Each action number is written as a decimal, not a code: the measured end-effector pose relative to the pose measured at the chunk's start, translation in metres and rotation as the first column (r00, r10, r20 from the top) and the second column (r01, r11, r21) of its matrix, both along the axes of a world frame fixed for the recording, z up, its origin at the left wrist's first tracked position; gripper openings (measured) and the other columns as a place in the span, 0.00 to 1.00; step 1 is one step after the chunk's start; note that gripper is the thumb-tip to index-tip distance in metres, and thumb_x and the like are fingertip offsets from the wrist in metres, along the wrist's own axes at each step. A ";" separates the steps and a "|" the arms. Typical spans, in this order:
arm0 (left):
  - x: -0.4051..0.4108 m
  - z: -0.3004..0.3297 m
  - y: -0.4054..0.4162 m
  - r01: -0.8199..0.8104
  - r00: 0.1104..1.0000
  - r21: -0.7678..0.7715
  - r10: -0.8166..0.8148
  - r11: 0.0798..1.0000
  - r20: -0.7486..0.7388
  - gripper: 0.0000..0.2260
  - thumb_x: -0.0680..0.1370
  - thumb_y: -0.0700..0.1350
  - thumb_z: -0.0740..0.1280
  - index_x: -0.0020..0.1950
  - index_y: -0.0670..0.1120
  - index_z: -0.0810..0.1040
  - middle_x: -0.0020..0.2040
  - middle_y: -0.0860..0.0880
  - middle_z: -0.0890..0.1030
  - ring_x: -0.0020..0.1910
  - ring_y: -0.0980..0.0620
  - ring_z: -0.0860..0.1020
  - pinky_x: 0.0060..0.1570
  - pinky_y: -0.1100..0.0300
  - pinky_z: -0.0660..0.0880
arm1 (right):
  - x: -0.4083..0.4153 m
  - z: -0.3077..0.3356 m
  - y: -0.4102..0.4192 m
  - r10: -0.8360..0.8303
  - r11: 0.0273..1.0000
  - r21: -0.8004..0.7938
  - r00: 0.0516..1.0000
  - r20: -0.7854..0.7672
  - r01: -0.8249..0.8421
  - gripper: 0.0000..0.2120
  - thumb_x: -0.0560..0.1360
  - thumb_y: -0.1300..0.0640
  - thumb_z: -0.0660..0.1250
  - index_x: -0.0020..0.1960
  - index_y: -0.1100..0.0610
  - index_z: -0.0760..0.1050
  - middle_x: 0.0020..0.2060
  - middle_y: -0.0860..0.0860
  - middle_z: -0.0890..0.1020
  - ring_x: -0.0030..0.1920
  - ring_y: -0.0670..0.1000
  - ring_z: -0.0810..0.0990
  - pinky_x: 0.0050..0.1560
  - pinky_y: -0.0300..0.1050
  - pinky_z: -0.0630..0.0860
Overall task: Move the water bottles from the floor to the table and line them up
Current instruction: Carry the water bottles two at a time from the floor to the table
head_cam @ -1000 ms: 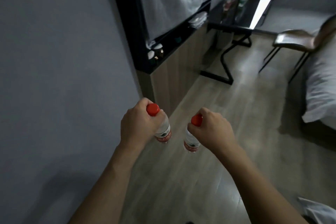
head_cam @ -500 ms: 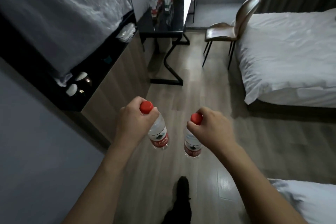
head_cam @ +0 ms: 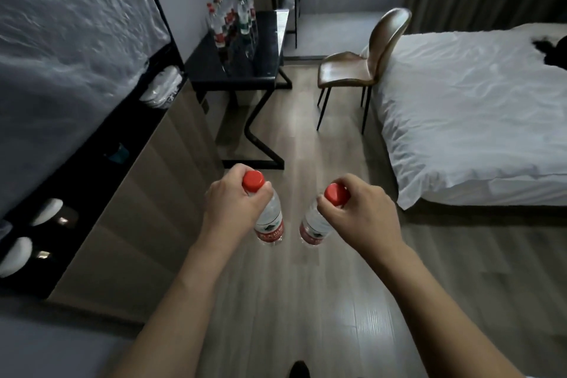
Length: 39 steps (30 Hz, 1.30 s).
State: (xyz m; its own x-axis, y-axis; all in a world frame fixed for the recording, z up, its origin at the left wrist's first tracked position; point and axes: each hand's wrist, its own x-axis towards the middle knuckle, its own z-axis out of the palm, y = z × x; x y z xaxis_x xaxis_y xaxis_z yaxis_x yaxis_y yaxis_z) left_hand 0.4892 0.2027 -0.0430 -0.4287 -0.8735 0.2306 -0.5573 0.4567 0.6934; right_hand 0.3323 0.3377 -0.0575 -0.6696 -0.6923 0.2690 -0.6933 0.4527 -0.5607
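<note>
My left hand [head_cam: 234,202] grips the neck of a clear water bottle [head_cam: 270,225] with a red cap and red label, hanging above the wooden floor. My right hand [head_cam: 357,212] holds a second such bottle [head_cam: 313,228] the same way, a little to the right. Both bottles hang upright, apart from each other. Far ahead stands a black table [head_cam: 260,70] with several red-capped bottles [head_cam: 228,23] grouped at its far left end against the wall.
A low wood cabinet [head_cam: 147,199] with a black top runs along the left wall. A brown chair [head_cam: 362,67] stands right of the table, and a white bed [head_cam: 475,116] fills the right side. A wood-floor aisle [head_cam: 310,144] runs between them.
The view has swung from the grey wall toward the room, and the table, chair and bed have come closer. Both hands still carry their bottles at the same height.
</note>
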 end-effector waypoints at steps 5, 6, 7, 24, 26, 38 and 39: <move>-0.068 0.000 -0.048 -0.002 1.000 0.009 0.002 1.000 -0.009 0.07 0.71 0.50 0.73 0.41 0.50 0.76 0.33 0.53 0.78 0.35 0.55 0.77 0.37 0.59 0.71 | -0.072 -0.001 -0.046 -0.024 0.999 -0.026 1.000 0.012 0.024 0.14 0.67 0.39 0.65 0.41 0.50 0.74 0.33 0.47 0.80 0.35 0.53 0.79 0.37 0.46 0.75; -0.081 -0.001 -0.058 0.001 1.000 0.010 -0.001 1.000 -0.005 0.07 0.71 0.50 0.73 0.41 0.50 0.76 0.32 0.53 0.78 0.35 0.56 0.77 0.36 0.59 0.71 | -0.087 -0.003 -0.056 -0.016 1.000 -0.020 1.000 0.015 0.016 0.14 0.67 0.40 0.65 0.41 0.50 0.73 0.32 0.47 0.80 0.35 0.53 0.79 0.37 0.46 0.75; -0.095 -0.002 -0.068 0.003 1.000 0.011 -0.003 1.000 0.001 0.07 0.71 0.50 0.73 0.41 0.50 0.76 0.32 0.53 0.78 0.34 0.56 0.77 0.36 0.60 0.71 | -0.102 -0.006 -0.066 -0.007 1.000 -0.013 1.000 0.016 0.007 0.14 0.67 0.40 0.65 0.41 0.50 0.73 0.32 0.47 0.80 0.35 0.54 0.79 0.37 0.46 0.74; -0.302 0.008 -0.206 -0.039 0.999 -0.010 0.038 0.999 -0.023 0.08 0.71 0.52 0.73 0.40 0.53 0.76 0.32 0.55 0.78 0.35 0.59 0.77 0.33 0.63 0.71 | -0.322 0.002 -0.218 0.029 0.999 -0.021 0.999 0.027 -0.028 0.13 0.66 0.41 0.65 0.40 0.51 0.73 0.34 0.47 0.80 0.37 0.54 0.78 0.37 0.45 0.73; -0.321 0.002 -0.227 -0.026 0.999 -0.003 0.026 1.000 -0.024 0.08 0.71 0.52 0.73 0.41 0.53 0.76 0.32 0.55 0.79 0.36 0.59 0.77 0.33 0.61 0.73 | -0.342 -0.002 -0.238 0.022 1.000 -0.008 0.999 0.033 -0.022 0.13 0.66 0.41 0.65 0.39 0.51 0.73 0.32 0.46 0.79 0.36 0.53 0.78 0.36 0.44 0.72; -0.443 -0.018 -0.421 0.001 1.000 -0.022 -0.001 1.000 -0.012 0.08 0.68 0.57 0.69 0.41 0.55 0.74 0.36 0.60 0.79 0.38 0.61 0.77 0.32 0.67 0.69 | -0.471 -0.017 -0.420 0.008 0.999 0.053 0.999 0.037 -0.010 0.11 0.66 0.42 0.66 0.39 0.49 0.72 0.32 0.44 0.78 0.34 0.49 0.77 0.34 0.42 0.69; -0.453 -0.015 -0.438 0.012 1.000 -0.019 -0.012 1.000 -0.012 0.08 0.69 0.57 0.69 0.41 0.56 0.74 0.36 0.60 0.79 0.39 0.61 0.77 0.31 0.69 0.67 | -0.481 -0.013 -0.435 0.005 0.999 0.047 0.999 0.032 -0.007 0.11 0.67 0.42 0.66 0.40 0.48 0.73 0.32 0.44 0.78 0.35 0.48 0.77 0.34 0.42 0.69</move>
